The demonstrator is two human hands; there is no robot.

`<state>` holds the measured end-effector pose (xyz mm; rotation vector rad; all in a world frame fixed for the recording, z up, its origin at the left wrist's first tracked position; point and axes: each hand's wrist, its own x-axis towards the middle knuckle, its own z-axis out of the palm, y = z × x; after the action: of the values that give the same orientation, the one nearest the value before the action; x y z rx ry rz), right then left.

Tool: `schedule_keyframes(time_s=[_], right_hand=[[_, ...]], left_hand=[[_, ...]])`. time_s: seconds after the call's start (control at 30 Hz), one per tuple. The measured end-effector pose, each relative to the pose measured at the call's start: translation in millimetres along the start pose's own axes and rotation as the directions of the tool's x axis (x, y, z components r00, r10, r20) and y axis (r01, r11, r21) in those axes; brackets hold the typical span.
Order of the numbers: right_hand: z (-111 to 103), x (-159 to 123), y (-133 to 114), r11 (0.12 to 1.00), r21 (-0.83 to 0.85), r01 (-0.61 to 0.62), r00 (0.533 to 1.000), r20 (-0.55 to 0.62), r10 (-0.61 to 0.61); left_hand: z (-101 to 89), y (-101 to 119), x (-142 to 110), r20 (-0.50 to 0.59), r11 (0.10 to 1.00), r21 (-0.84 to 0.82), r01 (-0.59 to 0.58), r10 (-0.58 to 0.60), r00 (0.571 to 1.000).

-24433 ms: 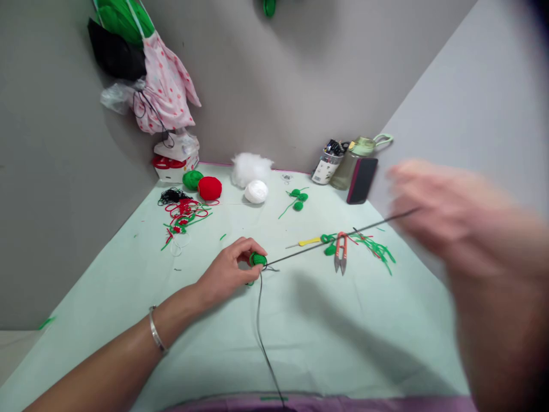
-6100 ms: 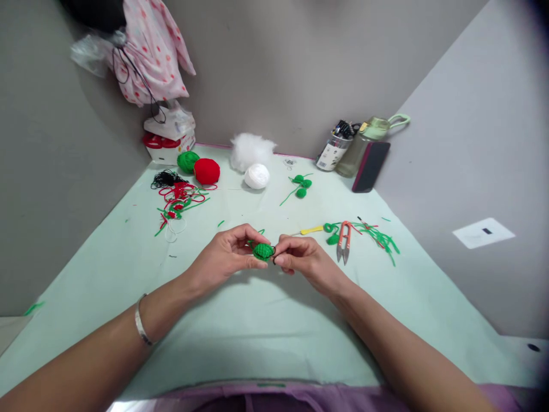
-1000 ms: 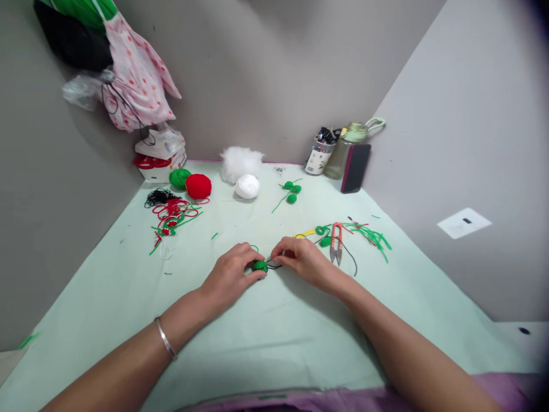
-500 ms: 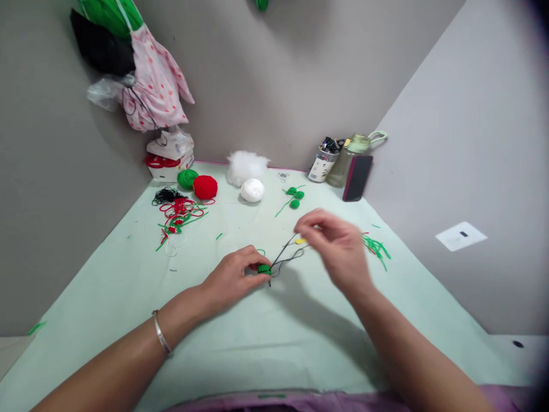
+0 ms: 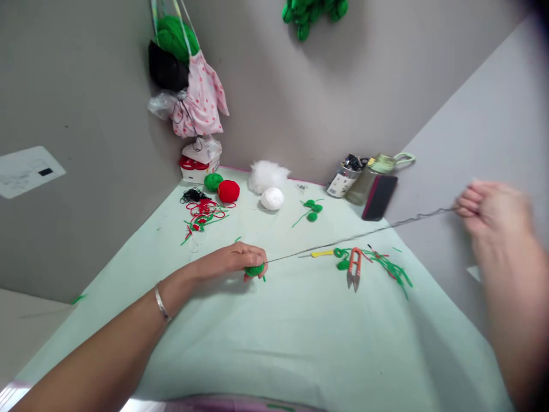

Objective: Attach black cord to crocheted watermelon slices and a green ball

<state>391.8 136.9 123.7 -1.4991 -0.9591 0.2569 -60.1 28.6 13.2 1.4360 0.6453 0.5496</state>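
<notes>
My left hand (image 5: 245, 257) is closed on a small green crocheted piece (image 5: 254, 269) just above the table. From that piece a black thread (image 5: 360, 235) runs taut, up and to the right. Its far end is in my right hand (image 5: 493, 212), closed in a pinch and raised at the right; any needle there is too blurred to make out. Under the thread lie a yellow-handled crochet hook (image 5: 321, 253) and orange thread snips (image 5: 354, 266), with a green crocheted piece (image 5: 343, 264) beside the snips.
Green yarn scraps (image 5: 397, 272) lie at the right. Farther back are small green balls (image 5: 312, 210), a white yarn ball (image 5: 272, 198), stuffing (image 5: 266, 176), a red yarn ball (image 5: 229, 191) and tangled yarn (image 5: 201, 214). A phone (image 5: 380, 197) leans against a bottle (image 5: 359, 189).
My right hand has swung far to the right and drawn the black thread out long and straight. My left hand keeps its hold on the green piece. The view has shifted, uncovering the snips.
</notes>
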Motion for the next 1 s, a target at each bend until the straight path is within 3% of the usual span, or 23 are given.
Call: schedule_keyframes(time_s=[0.1,0.17,0.27,0.37,0.4,0.47,0.53,0.63,0.73,0.8,0.9,1.0], right_hand=[[5.6,8.0,19.0,0.997,0.053,-0.047,0.992,-0.111,0.053],[14.3,0.7,22.7,0.998,0.050,-0.029,0.992,-0.121,0.035],[27.2,-18.0,15.6,0.993,0.069,-0.095,0.995,0.038,0.092],[38.3,-54.9,2.4,0.980,0.088,-0.180,0.943,0.298,0.146],[42.2,-73.7,-1.4,0.975,0.101,-0.198,0.912,0.384,0.145],[52.0,-120.0,-5.7,0.951,0.160,-0.266,0.772,0.625,0.111],[64.5,-171.4,-5.1,0.941,0.148,-0.305,0.638,0.765,0.086],[83.6,-234.7,2.5,0.931,0.072,-0.358,0.395,0.915,0.081],[92.7,-260.4,10.8,0.922,-0.014,-0.386,0.177,0.980,0.090],[91.6,-259.2,14.1,0.940,-0.015,-0.340,0.140,0.988,0.067],[86.2,-249.6,16.1,0.955,0.008,-0.298,0.167,0.985,0.044],[84.2,-247.2,16.9,0.954,-0.007,-0.301,0.136,0.990,0.050]], left_hand=[[-1.2,-1.3,-1.0,0.062,1.000,0.002,0.005,-0.005,0.998],[-1.1,-2.4,-1.0,0.104,1.000,-0.013,0.025,-0.023,0.994],[-1.7,-2.9,-1.4,0.073,0.996,-0.061,0.060,-0.056,0.996],[-1.3,-2.9,-1.1,0.015,0.993,-0.094,0.072,-0.071,0.997],[-0.4,-3.1,-0.6,0.009,0.992,-0.101,0.073,-0.073,0.997],[2.6,-4.1,1.0,0.008,0.991,-0.112,0.074,-0.073,0.997],[6.5,-5.4,2.8,0.009,0.991,-0.115,0.069,-0.068,0.998],[10.7,-7.4,5.1,0.015,0.990,-0.124,0.071,-0.069,0.997],[10.9,-9.6,6.9,-0.006,0.990,-0.126,0.069,-0.070,0.998],[10.1,-11.7,8.0,-0.059,0.992,-0.102,0.067,-0.073,0.996],[11.1,-15.2,9.7,-0.110,0.994,-0.059,0.087,-0.093,0.990],[14.7,-17.5,11.1,-0.108,0.989,-0.106,0.106,-0.118,0.987]])
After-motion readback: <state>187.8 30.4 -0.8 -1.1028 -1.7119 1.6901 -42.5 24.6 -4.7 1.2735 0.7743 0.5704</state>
